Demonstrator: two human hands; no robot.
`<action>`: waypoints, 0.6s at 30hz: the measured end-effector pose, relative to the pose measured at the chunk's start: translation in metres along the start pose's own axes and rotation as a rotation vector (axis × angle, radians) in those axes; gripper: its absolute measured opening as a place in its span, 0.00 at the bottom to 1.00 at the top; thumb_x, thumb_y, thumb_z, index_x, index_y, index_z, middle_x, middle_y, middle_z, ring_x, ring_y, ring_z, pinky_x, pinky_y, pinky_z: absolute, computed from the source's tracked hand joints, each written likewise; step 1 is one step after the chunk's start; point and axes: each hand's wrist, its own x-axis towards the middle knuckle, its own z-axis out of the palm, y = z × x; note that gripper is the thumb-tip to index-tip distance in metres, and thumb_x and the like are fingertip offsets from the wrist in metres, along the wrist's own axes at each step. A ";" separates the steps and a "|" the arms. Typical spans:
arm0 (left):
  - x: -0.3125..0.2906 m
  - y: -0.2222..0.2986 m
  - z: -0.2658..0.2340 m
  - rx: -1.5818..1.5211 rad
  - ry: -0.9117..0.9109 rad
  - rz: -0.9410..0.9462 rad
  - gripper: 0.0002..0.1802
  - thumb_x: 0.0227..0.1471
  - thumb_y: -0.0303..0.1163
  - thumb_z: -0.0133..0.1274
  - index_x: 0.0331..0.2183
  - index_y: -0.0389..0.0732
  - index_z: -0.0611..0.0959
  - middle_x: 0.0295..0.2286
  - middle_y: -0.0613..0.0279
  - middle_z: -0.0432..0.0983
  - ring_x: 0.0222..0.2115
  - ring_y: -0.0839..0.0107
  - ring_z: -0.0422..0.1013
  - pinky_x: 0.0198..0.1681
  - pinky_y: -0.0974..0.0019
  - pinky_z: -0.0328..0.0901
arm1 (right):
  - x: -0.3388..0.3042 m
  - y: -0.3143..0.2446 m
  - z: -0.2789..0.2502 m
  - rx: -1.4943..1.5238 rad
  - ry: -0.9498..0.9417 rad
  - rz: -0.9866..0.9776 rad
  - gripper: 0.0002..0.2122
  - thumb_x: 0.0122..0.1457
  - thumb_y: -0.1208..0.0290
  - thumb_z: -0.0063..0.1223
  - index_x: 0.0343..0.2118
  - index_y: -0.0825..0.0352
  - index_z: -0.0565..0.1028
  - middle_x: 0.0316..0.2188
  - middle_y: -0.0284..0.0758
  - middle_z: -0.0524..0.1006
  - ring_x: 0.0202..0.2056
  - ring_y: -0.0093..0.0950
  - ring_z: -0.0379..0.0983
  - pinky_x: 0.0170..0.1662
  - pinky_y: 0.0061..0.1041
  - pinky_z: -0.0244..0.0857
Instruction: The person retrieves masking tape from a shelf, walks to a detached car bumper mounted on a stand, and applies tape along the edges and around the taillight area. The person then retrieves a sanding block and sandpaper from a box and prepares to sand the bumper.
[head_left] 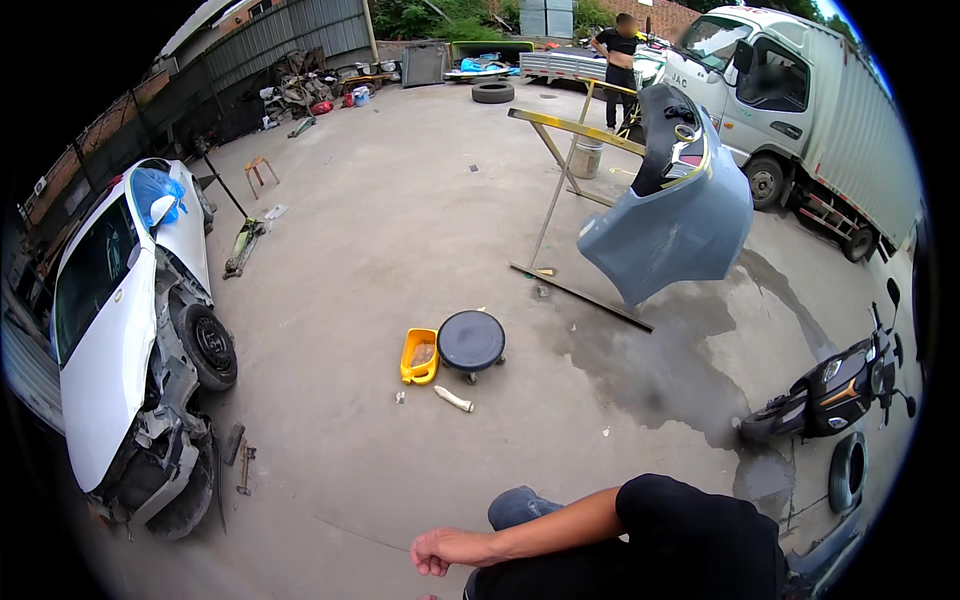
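Observation:
My right arm comes in from the lower right, and my right hand [447, 550] hangs loosely past my knee [520, 506]. Its fingers are slightly bent and apart, with nothing seen in them. At the bottom edge only a sliver of skin [428, 597] shows, which looks like my left hand; its fingers are cut off. On the concrete ahead stand a round black stool [472, 340] on casters and a yellow cut-open jug [419, 357]. A pale tube-like piece [454, 399] lies just in front of them. Neither hand touches these things.
A white car [110, 340] with its front stripped stands left, a floor jack [243, 248] beyond it. A blue-grey bumper [665, 225] hangs on a yellow stand [575, 130] over wet ground. Right are a motorbike [845, 390], a tyre [848, 470], and a truck [800, 110] near another person [619, 60].

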 end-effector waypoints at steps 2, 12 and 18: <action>0.023 0.000 -0.018 0.065 -0.051 0.010 0.10 0.53 0.23 0.50 0.39 0.33 0.76 0.35 0.59 0.74 0.37 0.71 0.69 0.43 0.69 0.65 | 0.011 -0.003 0.000 0.069 0.058 -0.025 0.09 0.56 0.67 0.35 0.26 0.63 0.67 0.25 0.30 0.70 0.25 0.19 0.64 0.30 0.20 0.62; 0.160 -0.010 -0.031 0.367 -0.222 -0.057 0.14 0.52 0.30 0.51 0.41 0.36 0.78 0.33 0.57 0.76 0.35 0.70 0.72 0.40 0.67 0.67 | 0.097 -0.031 -0.031 0.444 0.165 0.072 0.07 0.53 0.73 0.34 0.22 0.63 0.65 0.22 0.35 0.70 0.27 0.27 0.66 0.35 0.24 0.61; 0.245 -0.188 -0.087 0.766 0.053 0.031 0.11 0.46 0.31 0.49 0.32 0.37 0.80 0.30 0.46 0.76 0.33 0.52 0.72 0.37 0.58 0.67 | 0.199 -0.073 -0.065 0.482 0.028 0.096 0.06 0.48 0.71 0.35 0.19 0.64 0.64 0.20 0.40 0.70 0.24 0.32 0.66 0.33 0.31 0.63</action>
